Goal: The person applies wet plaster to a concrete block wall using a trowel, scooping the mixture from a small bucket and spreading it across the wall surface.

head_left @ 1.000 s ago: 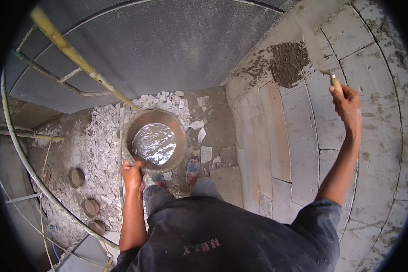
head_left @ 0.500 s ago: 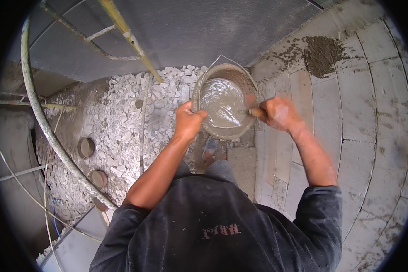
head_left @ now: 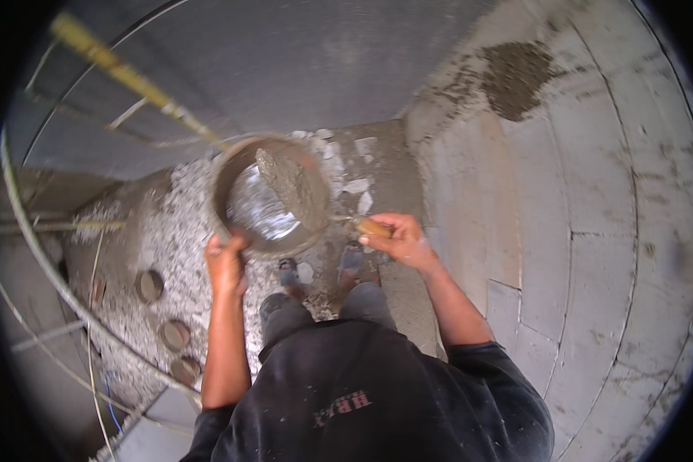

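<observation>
We see the left hand point(head_left: 225, 266) closed on the near-left rim of the bucket point(head_left: 235, 162), which is in front of the legs, with shiny wet mix point(head_left: 258, 208) inside. The right hand point(head_left: 399, 240) is wrapped round the wooden handle of the trowel point(head_left: 374, 228), whose blade lies over the bucket's opening under a thick heap of mortar point(head_left: 292, 185). The likeliest trouble, we think, is that heap sliding off: a tilt of the wrist or a sudden swing would tip it, and if the blade were past the rim it would land on the sandals point(head_left: 351, 259) or the floor. We also judge the bucket at risk, since a one-handed rim grip could let it twist or slop if knocked by the blade; we cannot tell whether anything supports it below. Loose stone rubble point(head_left: 189, 208) beside the feet could make a sidestep unsteady.
</observation>
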{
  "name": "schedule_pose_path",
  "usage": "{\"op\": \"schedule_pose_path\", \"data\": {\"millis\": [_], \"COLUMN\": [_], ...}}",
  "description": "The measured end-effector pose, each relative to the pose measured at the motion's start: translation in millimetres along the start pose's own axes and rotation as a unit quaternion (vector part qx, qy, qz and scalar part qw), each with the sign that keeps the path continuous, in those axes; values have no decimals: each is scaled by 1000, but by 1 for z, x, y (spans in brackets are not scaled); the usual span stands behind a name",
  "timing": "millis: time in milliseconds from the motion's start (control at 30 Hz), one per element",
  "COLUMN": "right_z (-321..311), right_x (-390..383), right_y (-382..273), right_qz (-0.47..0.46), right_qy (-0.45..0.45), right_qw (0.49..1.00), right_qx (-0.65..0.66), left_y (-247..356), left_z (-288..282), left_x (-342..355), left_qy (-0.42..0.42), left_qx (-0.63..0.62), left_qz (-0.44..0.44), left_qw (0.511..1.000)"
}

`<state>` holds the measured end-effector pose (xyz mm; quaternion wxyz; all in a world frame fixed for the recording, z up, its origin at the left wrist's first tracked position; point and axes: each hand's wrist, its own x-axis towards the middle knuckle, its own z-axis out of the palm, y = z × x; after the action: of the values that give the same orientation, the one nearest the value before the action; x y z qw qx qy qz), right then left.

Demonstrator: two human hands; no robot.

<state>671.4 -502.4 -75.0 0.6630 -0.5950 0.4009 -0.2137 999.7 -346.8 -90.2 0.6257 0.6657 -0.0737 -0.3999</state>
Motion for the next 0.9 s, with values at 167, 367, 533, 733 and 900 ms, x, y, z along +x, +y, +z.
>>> {"op": "schedule_pose_path", "data": {"millis": [167, 367, 533, 733, 900], "right_z": [-148, -250, -150, -9, 17], "right_x": [-23, -141, -134, -54, 7], "right_y": [88, -172, -238, -174, -104], "right_qz": [53, 44, 20, -49, -37], "right_qy": [82, 451, 345, 58, -105], "right_qw": [986, 846, 799, 627, 625], "right_qx": [133, -280, -492, -775, -773], "left_y": [-10, -36, -24, -9, -1], "left_z": [9, -8, 21, 45, 47], "left_x": [-12, -14, -26, -27, -25], "left_qy": [26, -4, -50, -134, -172], "left_qx": [-98, -15, 84, 109, 7], "left_qz": [-34, -92, -102, -59, -37], "left_qw": [994, 996, 990, 983, 984]}}
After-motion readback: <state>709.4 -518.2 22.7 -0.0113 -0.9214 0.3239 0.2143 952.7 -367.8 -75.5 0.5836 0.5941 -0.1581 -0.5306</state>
